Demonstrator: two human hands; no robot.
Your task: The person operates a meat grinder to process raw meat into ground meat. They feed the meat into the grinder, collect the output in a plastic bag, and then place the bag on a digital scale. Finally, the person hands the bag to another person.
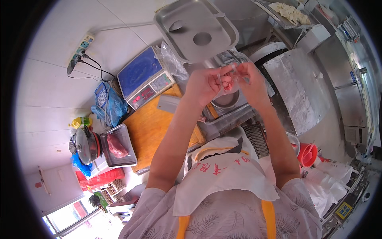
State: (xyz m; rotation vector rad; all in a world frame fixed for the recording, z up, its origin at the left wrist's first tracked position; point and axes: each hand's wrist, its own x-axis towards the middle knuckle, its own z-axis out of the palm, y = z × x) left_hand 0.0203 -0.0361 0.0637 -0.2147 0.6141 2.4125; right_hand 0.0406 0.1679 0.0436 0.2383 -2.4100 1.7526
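Both my hands are raised at the upper middle of the view. My left hand (206, 85) and my right hand (250, 83) hold a clear plastic bag (222, 93) between them, their fingers at its upper edge. Pinkish-red pieces (228, 83), which look like raw meat, show in or behind the bag. Below the bag is a round metal bowl (228, 101), partly hidden. A cleaver's flat blade (167, 103) lies on the wooden cutting board (149, 131), left of my left forearm. One large piece of raw meat (116, 145) rests in a metal tray (132, 154) further left.
A blue-topped scale (140, 70) stands behind the board. Above my hands is a large steel tray (197, 12) holding a metal scoop (176, 26). At left are a lidded pot (83, 146) and a blue bag (115, 109); at right, a metal cover (295, 86) and a red bucket (306, 155).
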